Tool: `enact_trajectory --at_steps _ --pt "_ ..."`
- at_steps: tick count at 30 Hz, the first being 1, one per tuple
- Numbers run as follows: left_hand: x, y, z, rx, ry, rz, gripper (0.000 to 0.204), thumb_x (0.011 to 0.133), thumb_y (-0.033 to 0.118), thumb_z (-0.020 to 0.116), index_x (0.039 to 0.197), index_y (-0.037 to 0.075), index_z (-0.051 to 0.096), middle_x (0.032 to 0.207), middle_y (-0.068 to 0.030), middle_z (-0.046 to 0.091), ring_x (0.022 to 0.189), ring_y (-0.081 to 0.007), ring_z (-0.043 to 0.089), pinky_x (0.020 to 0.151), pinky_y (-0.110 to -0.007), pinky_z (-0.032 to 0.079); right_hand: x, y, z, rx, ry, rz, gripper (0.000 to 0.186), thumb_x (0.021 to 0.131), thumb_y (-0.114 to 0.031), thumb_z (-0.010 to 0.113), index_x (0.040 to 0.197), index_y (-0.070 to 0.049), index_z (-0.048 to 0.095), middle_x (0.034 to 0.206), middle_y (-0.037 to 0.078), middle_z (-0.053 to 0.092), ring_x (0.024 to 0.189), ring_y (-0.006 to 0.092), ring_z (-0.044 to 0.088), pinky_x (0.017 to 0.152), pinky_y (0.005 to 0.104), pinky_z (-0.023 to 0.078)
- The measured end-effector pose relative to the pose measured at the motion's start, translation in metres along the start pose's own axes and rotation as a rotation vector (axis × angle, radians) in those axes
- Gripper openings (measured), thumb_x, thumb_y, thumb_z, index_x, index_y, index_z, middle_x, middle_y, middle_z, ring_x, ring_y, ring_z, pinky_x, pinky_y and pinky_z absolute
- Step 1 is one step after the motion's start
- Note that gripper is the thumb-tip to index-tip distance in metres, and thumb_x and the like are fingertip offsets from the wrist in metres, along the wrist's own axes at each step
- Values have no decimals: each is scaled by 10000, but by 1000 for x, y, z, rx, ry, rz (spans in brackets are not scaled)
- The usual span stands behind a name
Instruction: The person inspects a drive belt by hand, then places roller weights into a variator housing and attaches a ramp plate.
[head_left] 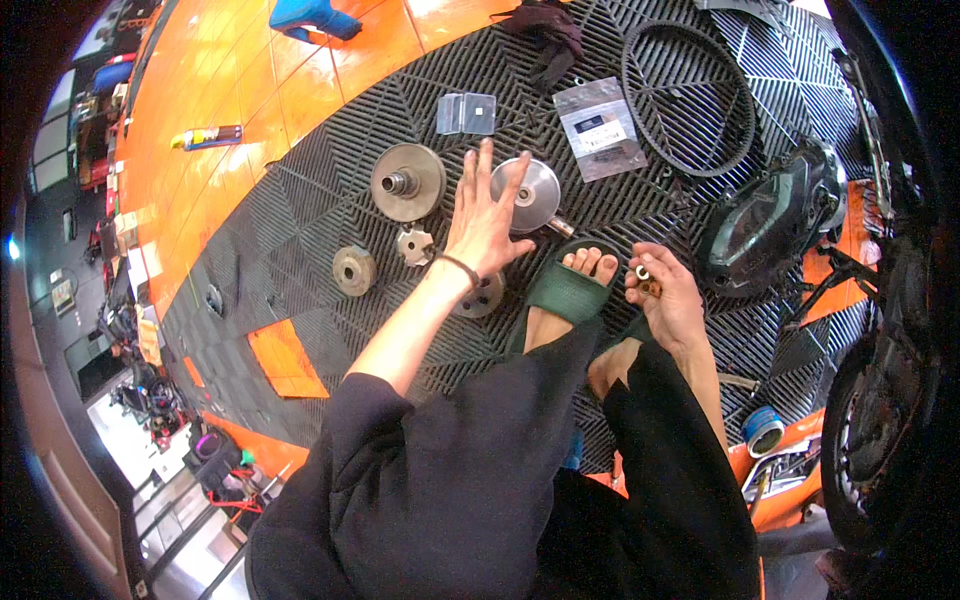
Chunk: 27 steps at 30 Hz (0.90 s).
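My left hand (484, 222) is open, fingers spread, reaching over metal parts on the ribbed black mat. Its fingertips lie at the left edge of a silver pulley disc (534, 208); I cannot tell whether they touch it. Left of the hand are a larger pulley disc with a central shaft (412, 200) and a notched metal plate (413, 246). A smaller round disc (354, 271) lies further left, and a holed disc (480, 300) sits partly hidden below my wrist. Beside my sandalled foot, my right hand (672, 302) is closed around small ring-shaped rollers (645, 273), one pale and one brassy.
A toothed drive belt (628, 90) lies at the far right, near a clear plastic bag (603, 150) and a small packet (478, 113). A black cover (765, 225) stands on the right, with a blue-sided roll (763, 430) nearer. A tube (207, 137) rests on orange floor.
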<state>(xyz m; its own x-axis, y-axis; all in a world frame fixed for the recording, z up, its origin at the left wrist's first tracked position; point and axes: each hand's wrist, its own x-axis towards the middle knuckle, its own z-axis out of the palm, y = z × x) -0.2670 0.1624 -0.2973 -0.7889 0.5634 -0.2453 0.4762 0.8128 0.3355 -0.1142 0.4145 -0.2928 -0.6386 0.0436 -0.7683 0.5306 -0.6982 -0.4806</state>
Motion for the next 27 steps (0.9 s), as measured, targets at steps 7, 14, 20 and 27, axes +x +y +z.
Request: enact_trajectory --at_steps 7,14,20,27 --pt "68 14 0 -71 45 165 1107 548 271 949 1504 109 416 1434 -235 458 1308 -420 491 1086 -492 444 -1 2 -5 67 -109 -20 257 1023 -125 573 1262 -30 575 1058 61 628 866 153 623 723 306 535" --pt "93 20 23 -102 189 123 1267 615 462 959 1612 131 250 1611 -345 217 1476 -501 298 1218 -518 303 -3 0 -4 113 -242 -214 354 963 4 600 1311 -9 539 1288 152 636 1077 220 672 890 347 563" --pt "31 20 19 0 88 -141 1230 646 407 954 1596 88 241 1599 -333 228 1453 -496 325 1205 -533 313 -14 -19 -12 149 -303 -272 403 972 34 561 1373 14 518 1333 181 629 994 167 664 791 264 547" --pt "11 0 38 -32 53 -146 1154 616 247 929 1563 86 288 1437 -245 410 1331 -439 445 1147 -502 396 -20 -24 -9 132 -296 -338 362 966 21 577 1327 17 559 1269 163 658 910 112 631 679 226 497"
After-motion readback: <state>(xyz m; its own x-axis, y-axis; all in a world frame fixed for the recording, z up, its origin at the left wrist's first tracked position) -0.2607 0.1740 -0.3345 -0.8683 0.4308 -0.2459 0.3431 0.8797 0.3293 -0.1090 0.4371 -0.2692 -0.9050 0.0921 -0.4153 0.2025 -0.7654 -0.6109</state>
